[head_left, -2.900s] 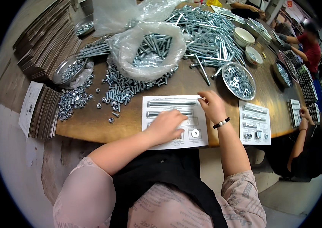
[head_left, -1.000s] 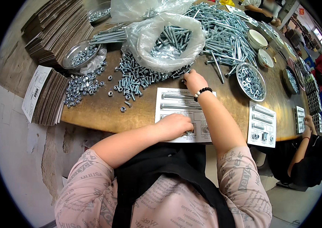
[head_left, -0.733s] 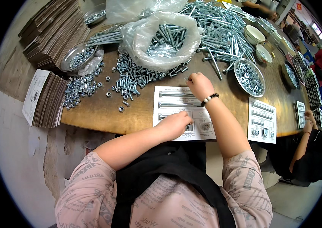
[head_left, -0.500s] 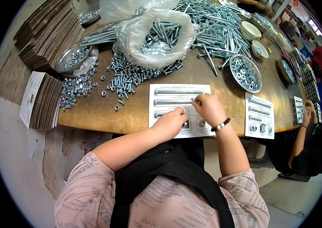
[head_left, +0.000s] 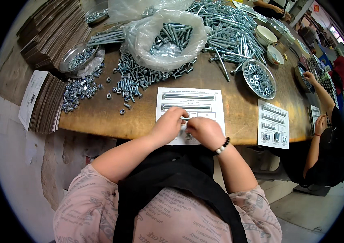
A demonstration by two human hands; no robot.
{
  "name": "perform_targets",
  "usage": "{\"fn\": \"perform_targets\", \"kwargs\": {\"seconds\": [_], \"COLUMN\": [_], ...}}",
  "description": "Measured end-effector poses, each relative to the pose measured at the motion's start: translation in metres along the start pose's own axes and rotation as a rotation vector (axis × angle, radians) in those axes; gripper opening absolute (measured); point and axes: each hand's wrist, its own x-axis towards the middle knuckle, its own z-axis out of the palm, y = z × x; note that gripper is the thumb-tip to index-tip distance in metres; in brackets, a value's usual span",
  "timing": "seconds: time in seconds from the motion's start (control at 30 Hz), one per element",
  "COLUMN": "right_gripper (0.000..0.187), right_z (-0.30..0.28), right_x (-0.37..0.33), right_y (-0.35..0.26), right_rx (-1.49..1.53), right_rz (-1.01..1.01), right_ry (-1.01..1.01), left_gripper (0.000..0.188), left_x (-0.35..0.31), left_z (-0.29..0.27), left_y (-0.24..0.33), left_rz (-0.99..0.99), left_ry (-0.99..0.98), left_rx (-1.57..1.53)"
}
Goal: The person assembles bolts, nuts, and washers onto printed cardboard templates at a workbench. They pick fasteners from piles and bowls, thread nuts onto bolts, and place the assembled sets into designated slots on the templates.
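A white printed card lies at the table's near edge, with one long bolt along its top and another long bolt below it. My hands meet over its lower half. The fingers of my left hand are closed on a bolt, whose short bare stretch shows between the hands. My right hand is pinched at the other end of that bolt; whatever its fingertips hold is hidden. Small hardware on the card's lower part is mostly covered by my hands.
Beyond the card, a plastic bag of bolts stands among heaped short bolts and long bolts. Loose nuts and stacked cards lie left. A washer bowl and second card sit right, near a co-worker.
My right hand has moved left and down from the second long bolt's end to my left hand, which shifted left. A co-worker's hand now reaches into a dark bowl.
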Motion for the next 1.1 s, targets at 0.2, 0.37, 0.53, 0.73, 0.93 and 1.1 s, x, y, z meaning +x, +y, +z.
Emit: {"fn": "perform_targets", "kwargs": {"seconds": [0.2,0.37,0.53,0.73,0.93,1.1], "right_gripper": [0.008,0.007,0.005,0.006,0.013,0.020], "right_z": [0.010,0.009,0.012,0.021,0.013,-0.007], "right_x": [0.003,-0.003,-0.013,-0.013,-0.015,-0.050], "right_y": [0.004,0.026,0.027,0.030,0.030,0.053], "right_rx": [-0.011,-0.105,-0.088,-0.085,-0.036,-0.032], "right_rz": [-0.093,0.034,0.064,0.107,0.088,0.217], "right_ry": [0.224,0.200,0.204,0.267,0.324,0.415], "left_gripper": [0.020,0.037,0.040,0.044,0.044,0.040], "left_x": [-0.007,-0.012,-0.008,-0.005,-0.005,-0.010], "left_z": [-0.005,0.005,0.023,0.028,0.021,-0.022], "left_y": [-0.003,0.002,-0.004,-0.005,0.000,0.003], "left_rz": [0.028,0.165,0.201,0.197,0.178,-0.012], "left_ry": [-0.021,-0.170,-0.159,-0.142,-0.105,0.025], "left_rx": [0.043,0.305,0.351,0.346,0.281,0.177]}}
